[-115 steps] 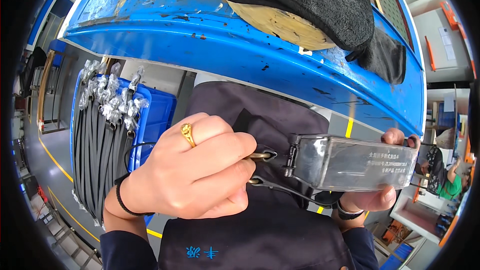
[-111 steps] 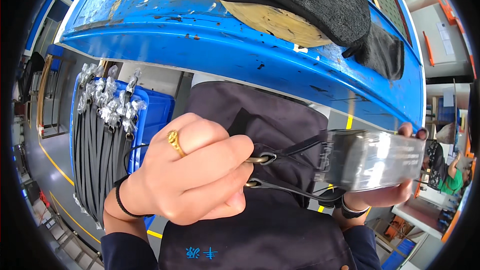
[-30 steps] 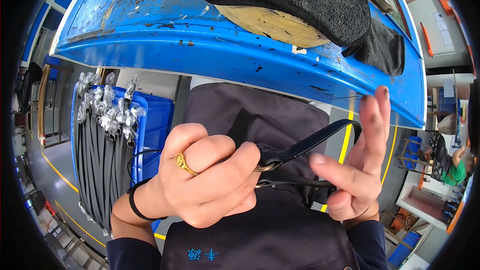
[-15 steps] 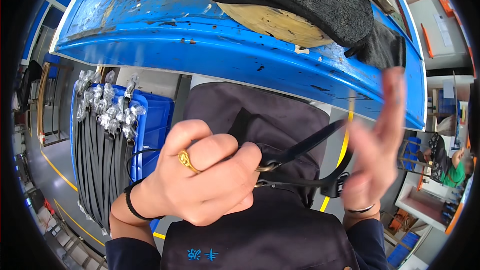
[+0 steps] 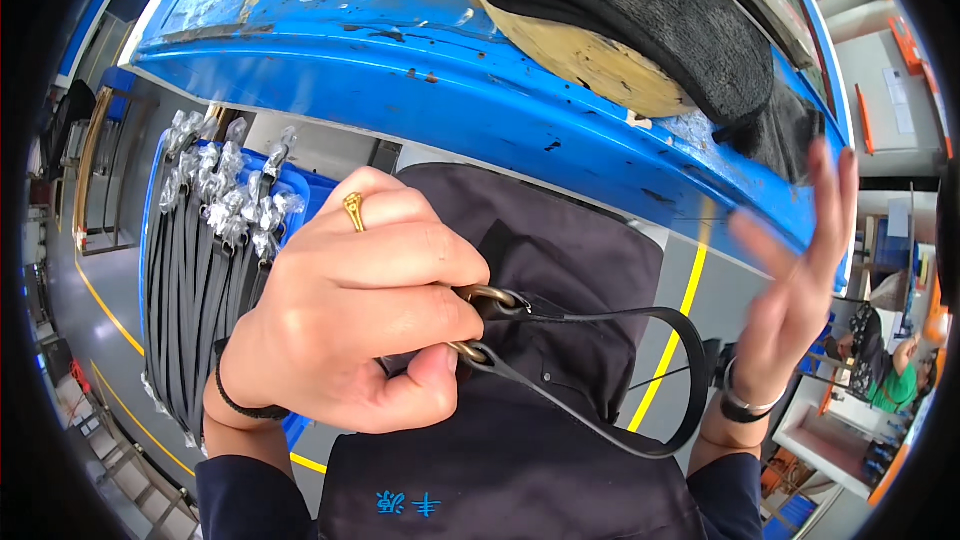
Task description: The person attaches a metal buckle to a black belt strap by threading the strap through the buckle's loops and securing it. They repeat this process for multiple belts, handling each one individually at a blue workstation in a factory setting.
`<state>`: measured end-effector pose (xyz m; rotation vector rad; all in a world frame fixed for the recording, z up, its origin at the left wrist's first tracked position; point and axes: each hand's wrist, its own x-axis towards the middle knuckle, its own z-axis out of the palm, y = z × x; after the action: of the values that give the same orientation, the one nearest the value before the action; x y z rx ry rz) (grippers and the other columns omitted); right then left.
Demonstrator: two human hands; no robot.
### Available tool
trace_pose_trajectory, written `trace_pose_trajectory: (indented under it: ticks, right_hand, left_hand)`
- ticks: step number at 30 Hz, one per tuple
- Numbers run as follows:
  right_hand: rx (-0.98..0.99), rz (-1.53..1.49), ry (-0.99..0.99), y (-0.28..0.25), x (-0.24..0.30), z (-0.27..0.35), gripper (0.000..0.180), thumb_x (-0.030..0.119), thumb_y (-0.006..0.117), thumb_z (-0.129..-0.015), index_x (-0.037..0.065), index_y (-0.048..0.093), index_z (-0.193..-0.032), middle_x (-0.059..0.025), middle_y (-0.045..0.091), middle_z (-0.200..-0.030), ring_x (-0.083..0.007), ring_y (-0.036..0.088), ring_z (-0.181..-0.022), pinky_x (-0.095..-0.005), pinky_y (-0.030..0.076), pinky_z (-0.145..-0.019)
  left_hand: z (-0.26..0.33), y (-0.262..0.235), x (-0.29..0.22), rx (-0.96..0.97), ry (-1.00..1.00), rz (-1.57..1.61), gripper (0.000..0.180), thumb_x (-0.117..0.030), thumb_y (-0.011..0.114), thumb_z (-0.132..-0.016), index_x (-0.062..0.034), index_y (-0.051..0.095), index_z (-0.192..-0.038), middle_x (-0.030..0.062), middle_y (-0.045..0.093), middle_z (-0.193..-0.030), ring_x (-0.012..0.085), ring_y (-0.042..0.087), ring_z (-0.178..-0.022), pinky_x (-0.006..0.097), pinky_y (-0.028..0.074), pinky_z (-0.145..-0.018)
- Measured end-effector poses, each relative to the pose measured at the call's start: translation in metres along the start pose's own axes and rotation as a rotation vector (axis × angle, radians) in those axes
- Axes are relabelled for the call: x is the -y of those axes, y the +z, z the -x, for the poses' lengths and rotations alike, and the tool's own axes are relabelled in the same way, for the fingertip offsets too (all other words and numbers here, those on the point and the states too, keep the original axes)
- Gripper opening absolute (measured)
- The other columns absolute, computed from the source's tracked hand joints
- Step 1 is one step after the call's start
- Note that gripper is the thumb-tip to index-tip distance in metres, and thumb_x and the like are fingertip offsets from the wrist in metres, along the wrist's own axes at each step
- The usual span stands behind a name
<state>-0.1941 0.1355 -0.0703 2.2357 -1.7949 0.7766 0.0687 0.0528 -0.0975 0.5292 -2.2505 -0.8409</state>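
Black strap loop [image 5: 640,380] gripped in fisted left hand [image 5: 350,325], right hand [image 5: 795,270] open, fingers spread

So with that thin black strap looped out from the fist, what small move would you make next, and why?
Probably bring the right hand back to the thin black strap loop. That hand is open, blurred and holds nothing, while the left hand alone grips the two brass end rings, so the loop hangs unsupported.

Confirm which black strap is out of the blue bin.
The looped black strap, pinched at its brass rings by the left hand. The other straps hang bundled in the blue bin.
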Motion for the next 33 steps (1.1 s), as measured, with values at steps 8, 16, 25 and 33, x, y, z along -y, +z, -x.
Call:
trace_pose_trajectory:
  ticks: [8, 16, 25, 33]
  right_hand:
    - [0.247, 0.076, -0.518, 0.009, 0.023, 0.014, 0.040, 0.060, 0.037, -0.082, 0.040, 0.061, -0.106, -0.0014, 0.025, -0.141, -0.0407, 0.011, -0.131, -0.0563, 0.005, -0.104]
    - [0.132, -0.091, -0.430, 0.002, 0.011, 0.014, 0.043, 0.056, 0.035, -0.085, 0.029, 0.063, -0.104, -0.0067, 0.029, -0.139, -0.0398, 0.015, -0.130, -0.0542, 0.009, -0.105]
    - [0.000, 0.447, 0.151, 0.015, -0.066, -0.009, 0.029, 0.014, 0.045, -0.087, 0.005, 0.060, -0.110, -0.0130, 0.044, -0.130, -0.0311, 0.031, -0.126, -0.0405, 0.021, -0.103]
    - [0.262, -0.398, -0.066, 0.003, 0.003, 0.006, 0.048, 0.050, 0.035, -0.088, 0.013, 0.066, -0.095, -0.0148, 0.057, -0.108, -0.0366, 0.042, -0.115, -0.0520, 0.022, -0.100]
  left_hand:
    - [-0.003, 0.001, -0.005, 0.021, -0.005, 0.022, 0.018, -0.012, 0.053, -0.041, -0.0088, 0.061, -0.057, 0.0021, 0.058, -0.066, 0.0175, 0.050, -0.056, 0.030, 0.035, -0.059]
    - [0.001, 0.001, -0.005, -0.005, 0.003, 0.009, 0.018, -0.012, 0.053, -0.041, -0.0089, 0.061, -0.057, 0.0011, 0.058, -0.065, 0.0173, 0.050, -0.056, 0.030, 0.035, -0.059]
    - [0.005, 0.001, -0.005, -0.014, 0.184, -0.185, 0.015, -0.015, 0.055, -0.044, -0.0100, 0.059, -0.058, -0.0002, 0.059, -0.073, 0.0181, 0.051, -0.061, 0.033, 0.038, -0.058]
    - [0.000, 0.006, -0.005, -0.012, 0.217, -0.179, 0.011, -0.015, 0.056, -0.049, -0.0094, 0.059, -0.058, 0.0004, 0.060, -0.072, 0.0188, 0.051, -0.061, 0.033, 0.039, -0.056]
